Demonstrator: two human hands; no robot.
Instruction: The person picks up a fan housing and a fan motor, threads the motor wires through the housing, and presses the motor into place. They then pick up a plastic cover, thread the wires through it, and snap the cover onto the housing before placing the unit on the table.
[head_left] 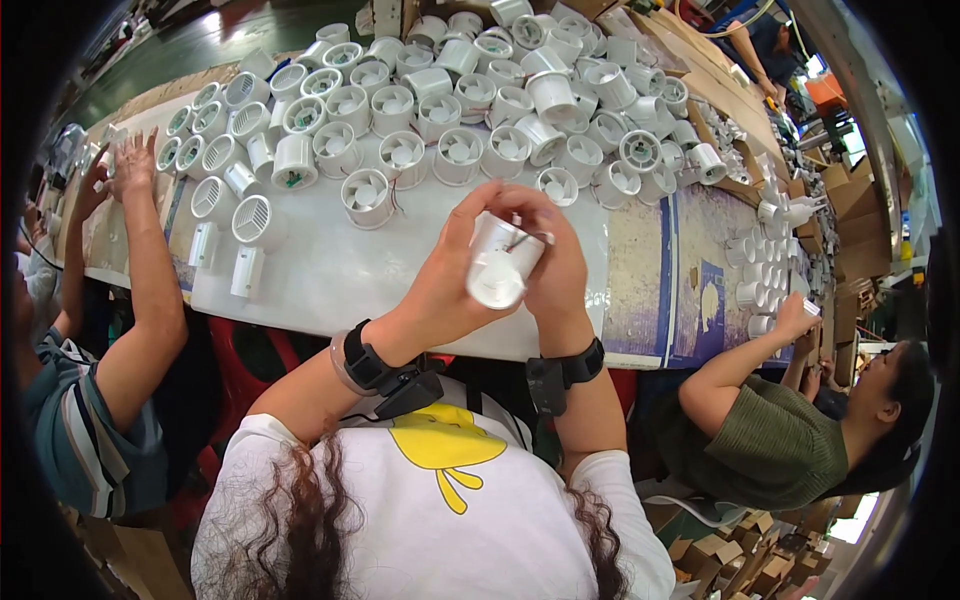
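Observation:
Above the table's near edge I hold a white cylindrical fan housing (pixel 499 270) in both hands, its round end tilted toward me. My left hand (pixel 458 265) is wrapped round its left side. Behind and along its right side curl the fingers of my right hand (pixel 556 250), partly hidden by the housing. Dark wires show at the housing's upper right, slightly blurred. Beyond my hands stand several white fan units with visible blades; one fan unit (pixel 367 197) lies to the left and another (pixel 556 186) just past my right hand.
A large heap of white fan housings (pixel 460 60) covers the far side of the white table (pixel 330 285). Left of me, a co-worker's arm (pixel 140 220) reaches over the table. At right, another person (pixel 790 430) works beside stacked white cylinders (pixel 755 270).

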